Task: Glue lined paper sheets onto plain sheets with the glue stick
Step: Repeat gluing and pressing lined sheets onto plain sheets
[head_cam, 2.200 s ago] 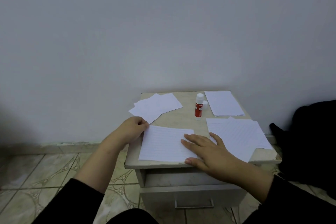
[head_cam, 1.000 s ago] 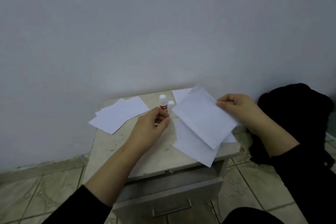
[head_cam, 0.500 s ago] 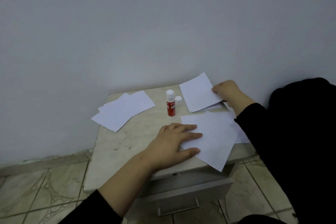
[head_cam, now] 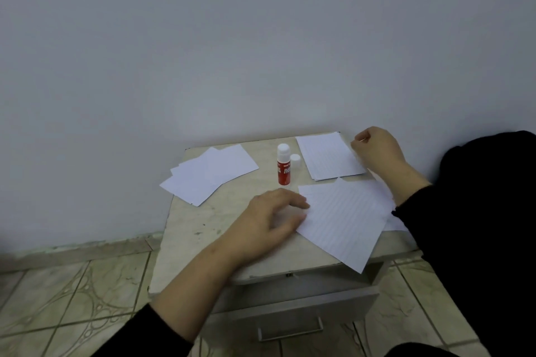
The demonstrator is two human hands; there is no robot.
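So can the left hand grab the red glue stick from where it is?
Probably yes. The left hand lies on the beige tabletop just in front of the upright red glue stick, with only bare surface between them.

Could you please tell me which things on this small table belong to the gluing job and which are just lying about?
Job: glue stick, its cap, lined sheets, plain sheets.
Lying about: dark cloth beside the table.
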